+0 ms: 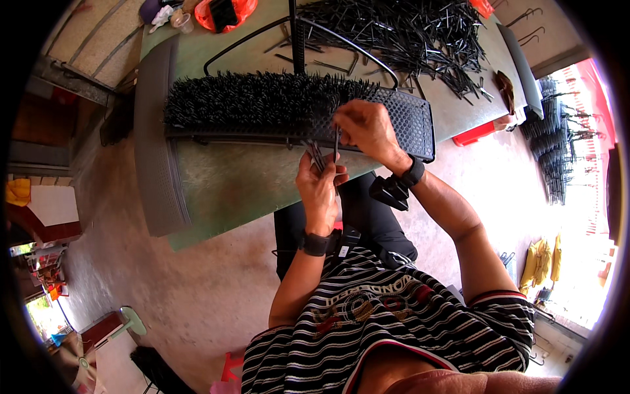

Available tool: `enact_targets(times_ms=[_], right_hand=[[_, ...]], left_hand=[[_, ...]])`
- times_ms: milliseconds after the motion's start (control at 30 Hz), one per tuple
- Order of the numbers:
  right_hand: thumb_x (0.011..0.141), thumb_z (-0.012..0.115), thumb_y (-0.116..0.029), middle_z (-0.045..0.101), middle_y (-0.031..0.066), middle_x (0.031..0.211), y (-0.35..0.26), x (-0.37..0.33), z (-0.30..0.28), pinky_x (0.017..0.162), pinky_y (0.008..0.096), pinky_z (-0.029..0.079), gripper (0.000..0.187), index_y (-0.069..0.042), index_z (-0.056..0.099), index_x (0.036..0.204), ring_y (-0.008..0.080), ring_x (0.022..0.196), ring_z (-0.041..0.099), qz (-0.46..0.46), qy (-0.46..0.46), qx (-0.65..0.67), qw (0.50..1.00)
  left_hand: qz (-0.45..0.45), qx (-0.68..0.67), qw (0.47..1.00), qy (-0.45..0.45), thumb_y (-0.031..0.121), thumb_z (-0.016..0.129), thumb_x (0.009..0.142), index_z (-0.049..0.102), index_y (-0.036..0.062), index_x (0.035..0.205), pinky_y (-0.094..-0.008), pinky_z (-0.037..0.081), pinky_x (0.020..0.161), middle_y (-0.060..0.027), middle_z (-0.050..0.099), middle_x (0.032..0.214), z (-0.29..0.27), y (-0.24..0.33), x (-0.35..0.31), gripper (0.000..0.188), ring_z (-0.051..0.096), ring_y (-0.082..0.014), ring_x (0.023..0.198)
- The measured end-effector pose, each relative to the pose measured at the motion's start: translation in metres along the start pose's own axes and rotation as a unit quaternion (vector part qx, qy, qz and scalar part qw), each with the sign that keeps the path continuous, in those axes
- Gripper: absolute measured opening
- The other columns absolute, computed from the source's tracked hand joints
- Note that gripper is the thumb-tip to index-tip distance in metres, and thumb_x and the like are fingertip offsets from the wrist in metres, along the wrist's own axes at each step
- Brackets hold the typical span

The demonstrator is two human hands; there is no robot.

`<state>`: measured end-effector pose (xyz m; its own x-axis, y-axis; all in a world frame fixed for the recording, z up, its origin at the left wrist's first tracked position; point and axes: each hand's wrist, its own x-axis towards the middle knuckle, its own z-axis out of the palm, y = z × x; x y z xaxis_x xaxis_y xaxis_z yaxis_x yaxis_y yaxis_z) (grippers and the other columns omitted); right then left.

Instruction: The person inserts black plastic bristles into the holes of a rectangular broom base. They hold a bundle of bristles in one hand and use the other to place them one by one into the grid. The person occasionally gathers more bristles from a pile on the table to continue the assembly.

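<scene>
A long black perforated frame (405,117) lies across the table in front of me. Upright black bristle-like tufts (243,102) cover most of it, while holes show bare at its right end. My left hand (318,194), just below the frame's near edge, is closed on a small bunch of thin dark strips (316,156). My right hand (369,131) is over the frame where the tufts meet the bare holes. Its thumb and fingers pinch a thin black strip (337,139) that points down towards the left hand. The strip's upper end is hidden by the fingers.
Behind the frame spreads a heap of loose black strips (407,39). A curved black bar (246,43) arches over the green table (230,190). An orange bag (237,14) sits at the far left; a grey pad (154,144) hangs over the left edge.
</scene>
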<state>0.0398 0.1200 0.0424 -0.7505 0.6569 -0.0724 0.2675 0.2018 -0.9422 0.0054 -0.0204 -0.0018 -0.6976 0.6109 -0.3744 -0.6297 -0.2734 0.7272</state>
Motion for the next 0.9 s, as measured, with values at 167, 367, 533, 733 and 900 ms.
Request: enact_targets(times_ms=[167,367,533,733,900], right_hand=[[0.086,0.059,-0.005,0.065,0.0109,0.074,-0.005,0.004,0.007,0.054,0.0252,0.050,0.017,0.000,0.054,0.102,0.0146,0.065,0.067,-0.197,0.138,-0.035,0.970],[0.086,0.058,-0.001,0.064,0.0127,0.077,0.009,0.012,0.015,0.055,0.0273,0.051,0.015,0.000,0.052,0.100,0.0195,0.066,0.068,-0.271,0.136,-0.074,0.950],[0.085,0.058,0.001,0.061,0.0146,0.078,0.004,0.014,0.015,0.054,0.0304,0.051,0.016,0.000,0.052,0.100,0.0243,0.067,0.067,-0.288,0.112,-0.105,0.945],[0.085,0.055,0.004,0.063,0.0124,0.081,0.001,0.020,0.010,0.057,0.0275,0.053,0.017,0.001,0.053,0.101,0.0208,0.070,0.068,-0.357,0.076,-0.192,0.911],[0.085,0.056,0.003,0.063,0.0124,0.081,0.001,0.021,0.011,0.057,0.0274,0.053,0.017,0.001,0.052,0.101,0.0196,0.069,0.068,-0.346,0.080,-0.201,0.913]], left_hand=[[-0.003,-0.041,0.999,0.018,0.000,0.056,0.087,0.060,0.0006,0.101,-0.0323,0.054,0.062,-0.0054,0.061,0.084,-0.012,-0.009,0.003,0.015,0.060,-0.0171,0.069],[-0.010,-0.029,0.999,0.016,-0.001,0.055,0.087,0.060,0.0004,0.101,-0.0330,0.054,0.060,-0.0044,0.059,0.082,-0.019,-0.007,0.005,0.015,0.060,-0.0169,0.068],[-0.023,-0.021,0.999,0.036,0.001,0.057,0.087,0.060,-0.0007,0.098,-0.0303,0.053,0.055,-0.0043,0.059,0.081,-0.018,-0.002,0.003,0.012,0.059,-0.0149,0.065],[-0.034,-0.024,0.998,0.049,0.004,0.058,0.087,0.060,-0.0004,0.102,-0.0324,0.051,0.056,-0.0072,0.063,0.086,-0.019,-0.002,0.004,0.016,0.060,-0.0183,0.067],[-0.036,-0.036,0.997,0.057,0.002,0.056,0.087,0.059,-0.0020,0.104,-0.0288,0.053,0.055,-0.0088,0.064,0.088,-0.013,0.003,0.001,0.017,0.062,-0.0170,0.066]])
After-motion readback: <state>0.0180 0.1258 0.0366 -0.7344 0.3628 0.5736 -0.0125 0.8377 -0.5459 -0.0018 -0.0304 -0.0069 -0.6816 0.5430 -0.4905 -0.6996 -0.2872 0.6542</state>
